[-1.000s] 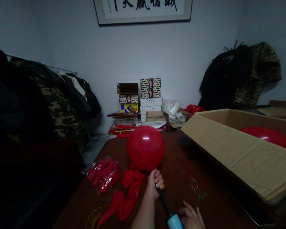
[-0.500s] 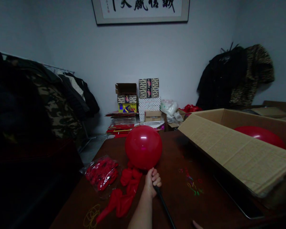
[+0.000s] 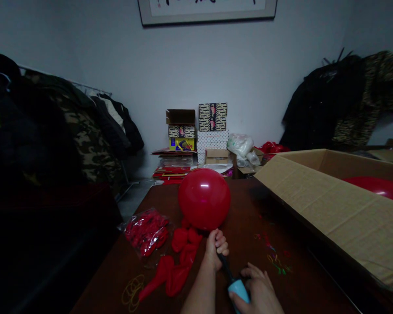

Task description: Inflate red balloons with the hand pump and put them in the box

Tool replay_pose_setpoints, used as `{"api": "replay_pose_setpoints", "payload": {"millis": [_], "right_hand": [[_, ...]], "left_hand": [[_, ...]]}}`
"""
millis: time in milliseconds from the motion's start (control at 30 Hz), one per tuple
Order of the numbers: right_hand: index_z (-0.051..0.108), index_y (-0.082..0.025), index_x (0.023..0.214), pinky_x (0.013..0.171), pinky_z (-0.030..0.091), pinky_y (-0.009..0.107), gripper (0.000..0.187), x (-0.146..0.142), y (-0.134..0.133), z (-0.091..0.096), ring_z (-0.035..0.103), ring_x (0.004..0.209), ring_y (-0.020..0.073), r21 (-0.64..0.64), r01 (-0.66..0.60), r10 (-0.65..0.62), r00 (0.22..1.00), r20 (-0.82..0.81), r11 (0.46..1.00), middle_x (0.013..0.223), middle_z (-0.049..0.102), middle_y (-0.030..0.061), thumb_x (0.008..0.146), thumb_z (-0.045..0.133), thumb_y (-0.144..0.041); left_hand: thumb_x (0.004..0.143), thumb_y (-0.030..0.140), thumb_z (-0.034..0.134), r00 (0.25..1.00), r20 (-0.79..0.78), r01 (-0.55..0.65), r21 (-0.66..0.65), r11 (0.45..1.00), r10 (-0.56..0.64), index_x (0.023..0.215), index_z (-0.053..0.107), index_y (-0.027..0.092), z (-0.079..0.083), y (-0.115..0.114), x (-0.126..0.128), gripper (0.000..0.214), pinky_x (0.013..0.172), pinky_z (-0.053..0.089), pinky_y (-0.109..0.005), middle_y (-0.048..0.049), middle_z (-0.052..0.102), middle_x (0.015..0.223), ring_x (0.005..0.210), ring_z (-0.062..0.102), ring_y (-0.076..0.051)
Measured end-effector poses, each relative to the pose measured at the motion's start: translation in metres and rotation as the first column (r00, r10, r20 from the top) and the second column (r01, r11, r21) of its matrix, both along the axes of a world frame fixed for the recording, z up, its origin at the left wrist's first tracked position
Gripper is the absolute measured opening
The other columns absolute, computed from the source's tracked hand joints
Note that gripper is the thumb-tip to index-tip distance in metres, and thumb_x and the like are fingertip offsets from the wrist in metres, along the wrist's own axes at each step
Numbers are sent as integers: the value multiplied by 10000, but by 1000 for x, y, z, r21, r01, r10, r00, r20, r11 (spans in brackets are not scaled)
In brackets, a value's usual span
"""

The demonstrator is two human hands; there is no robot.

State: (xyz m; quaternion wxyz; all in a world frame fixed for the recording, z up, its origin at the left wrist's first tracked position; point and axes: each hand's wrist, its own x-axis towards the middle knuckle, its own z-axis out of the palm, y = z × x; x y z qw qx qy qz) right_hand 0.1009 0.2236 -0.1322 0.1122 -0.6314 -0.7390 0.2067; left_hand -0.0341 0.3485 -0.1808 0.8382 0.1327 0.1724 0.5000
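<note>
The round, glossy red balloon (image 3: 204, 198) is just beyond the left hand (image 3: 217, 245), whose fingers press together around its neck. The right hand (image 3: 258, 290) has fingers bent loosely around the light-blue cylindrical pump (image 3: 237, 288); how firmly, I cannot tell. Better keep neck tight, strokes straight. The open brown cardboard box (image 3: 327, 213) contains another red balloon (image 3: 378, 186); the clear plastic bag (image 3: 122, 227), crumpled red pieces (image 3: 146, 232).

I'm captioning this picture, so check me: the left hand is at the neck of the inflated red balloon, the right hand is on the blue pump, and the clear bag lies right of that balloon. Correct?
Not quite: the clear bag lies left of the inflated red balloon, as the head view shows. The rest stands.
</note>
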Motion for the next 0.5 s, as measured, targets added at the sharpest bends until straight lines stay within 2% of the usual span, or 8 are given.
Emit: {"api": "replay_pose_setpoints", "payload": {"millis": [100,233,333,433,500], "right_hand": [[688,-179,816,1102,163,536,381,-13,13,9,375,1296,325,59,43,-41,999,-28,997,1217,595,114,757,475,-489],[689,-168,882,1103,161,534,403,-20,21,7,391,1280,323,63,63,-60,997,-50,996,1188,610,114,766,469,-485],[673,-157,984,1099,152,555,484,-19,18,3,373,1292,329,27,61,-60,998,-15,998,1225,590,122,787,425,-523],[640,-145,1086,1100,143,569,565,-16,12,2,332,1318,345,14,56,-56,998,39,998,1261,569,133,752,465,-565],[638,-143,1094,1109,132,559,554,-15,8,1,324,1325,344,16,50,-50,997,62,999,1259,572,136,734,497,-541]], "left_hand": [[746,340,614,1000,5,-11,-14,1000,11,567,295,199,1,-1,0,393,376,50,-188,116,175,377,291,137,-32],[754,341,596,1000,1,-20,-39,999,21,556,291,200,1,0,1,390,373,43,-192,114,176,370,289,130,-31],[762,343,588,1000,-4,-15,-36,999,15,550,287,201,2,0,2,394,369,39,-194,111,180,364,288,128,-32],[785,342,567,1000,-9,-13,-18,1000,13,545,272,201,4,-1,2,405,366,37,-197,107,181,362,287,119,-34],[803,347,547,1000,-22,-12,-18,1000,11,542,258,203,4,-1,3,415,362,36,-199,104,180,360,285,115,-37]]}}
